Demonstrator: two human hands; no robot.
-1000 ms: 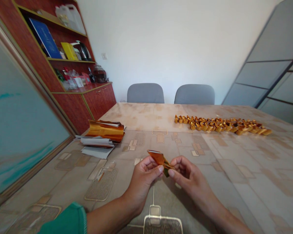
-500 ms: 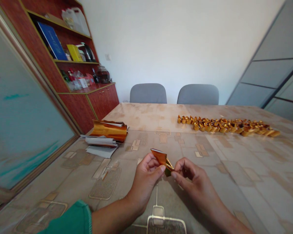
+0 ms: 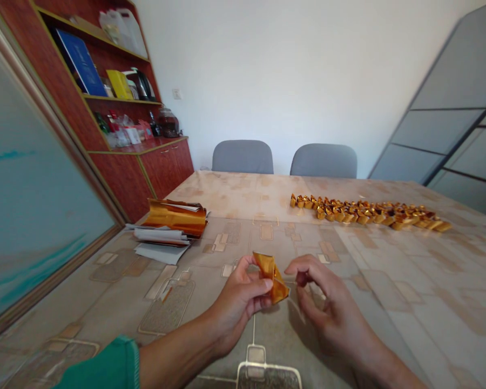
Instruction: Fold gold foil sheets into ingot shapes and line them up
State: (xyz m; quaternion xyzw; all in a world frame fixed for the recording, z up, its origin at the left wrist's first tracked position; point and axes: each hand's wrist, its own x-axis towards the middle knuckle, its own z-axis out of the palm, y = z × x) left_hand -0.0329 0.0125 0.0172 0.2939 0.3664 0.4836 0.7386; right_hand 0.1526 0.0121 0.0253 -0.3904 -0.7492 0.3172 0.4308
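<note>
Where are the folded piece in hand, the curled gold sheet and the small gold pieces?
Folded piece (image 3: 279, 290): head view, its right flap.
Curled gold sheet (image 3: 174, 218): head view, shiny outer face.
Small gold pieces (image 3: 363, 216): head view, middle of cluster.

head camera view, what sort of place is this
Probably a dining room in a home: a large table with a patterned cover, grey chairs along its far side, and a reddish cabinet whose shelves hold what looks like a kettle.
</note>
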